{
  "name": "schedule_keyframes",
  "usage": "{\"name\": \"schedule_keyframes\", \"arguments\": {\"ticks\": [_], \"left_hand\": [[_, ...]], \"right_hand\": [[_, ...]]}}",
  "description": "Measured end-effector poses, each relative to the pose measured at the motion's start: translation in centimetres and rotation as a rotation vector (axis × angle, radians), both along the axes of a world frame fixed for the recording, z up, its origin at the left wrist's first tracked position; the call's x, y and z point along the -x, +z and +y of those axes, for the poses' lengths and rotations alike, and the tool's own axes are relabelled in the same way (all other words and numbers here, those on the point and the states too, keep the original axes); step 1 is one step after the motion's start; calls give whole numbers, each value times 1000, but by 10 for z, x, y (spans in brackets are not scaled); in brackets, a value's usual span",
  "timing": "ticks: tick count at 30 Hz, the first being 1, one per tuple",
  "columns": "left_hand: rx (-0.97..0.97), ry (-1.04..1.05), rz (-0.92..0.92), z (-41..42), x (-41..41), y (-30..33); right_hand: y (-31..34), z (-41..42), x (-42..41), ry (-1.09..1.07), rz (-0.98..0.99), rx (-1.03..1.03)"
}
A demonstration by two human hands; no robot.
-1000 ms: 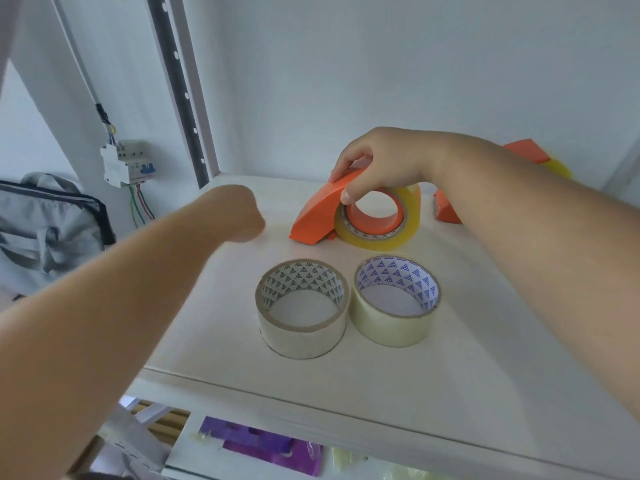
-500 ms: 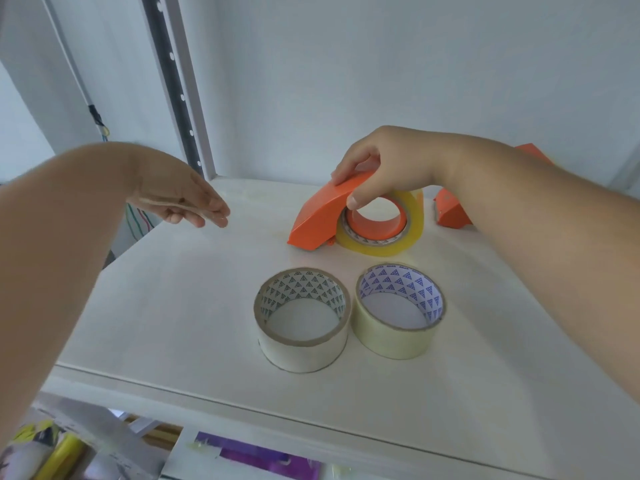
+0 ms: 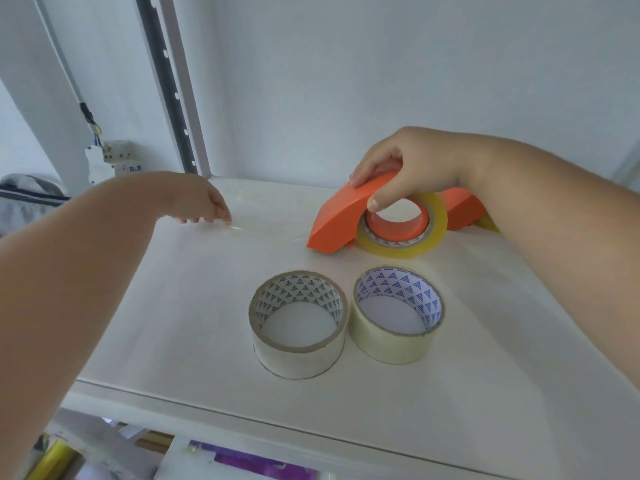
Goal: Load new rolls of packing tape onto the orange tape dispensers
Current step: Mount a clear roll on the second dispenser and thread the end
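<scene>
left hand (image 3: pixel 204 206) has swung back down since half a second ago, now pinching a clear strip of tape (image 3: pixel 263 233) stretched from the orange dispenser (image 3: pixel 341 216), mid-frame right. so that roll's loaded, i think. right hand (image 3: pixel 412 168) grips the dispenser's top. two spare rolls (image 3: pixel 298 323) sit centre, well back from the shelf (image 3: pixel 173 306) front edge; plenty of room left.
</scene>
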State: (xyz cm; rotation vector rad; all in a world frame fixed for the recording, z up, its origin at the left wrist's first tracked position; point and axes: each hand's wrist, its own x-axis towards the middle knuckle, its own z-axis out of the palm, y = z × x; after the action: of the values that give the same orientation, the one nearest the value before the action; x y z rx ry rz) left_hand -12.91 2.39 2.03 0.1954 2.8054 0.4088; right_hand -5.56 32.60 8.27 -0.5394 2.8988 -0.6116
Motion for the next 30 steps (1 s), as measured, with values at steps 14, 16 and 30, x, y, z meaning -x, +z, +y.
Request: {"name": "schedule_keyframes", "arguments": {"ticks": [14,16,30], "left_hand": [[251,-7,726,23,-11,-24],[-54,-138,690,32,-21,-27],[-123,-487,221,52,-54,-62]], "right_hand": [[14,-21,-11,-6,44,-374],[12,-32,-11,-15,150,-505],[-28,-71,-11,196,188,-841]]}}
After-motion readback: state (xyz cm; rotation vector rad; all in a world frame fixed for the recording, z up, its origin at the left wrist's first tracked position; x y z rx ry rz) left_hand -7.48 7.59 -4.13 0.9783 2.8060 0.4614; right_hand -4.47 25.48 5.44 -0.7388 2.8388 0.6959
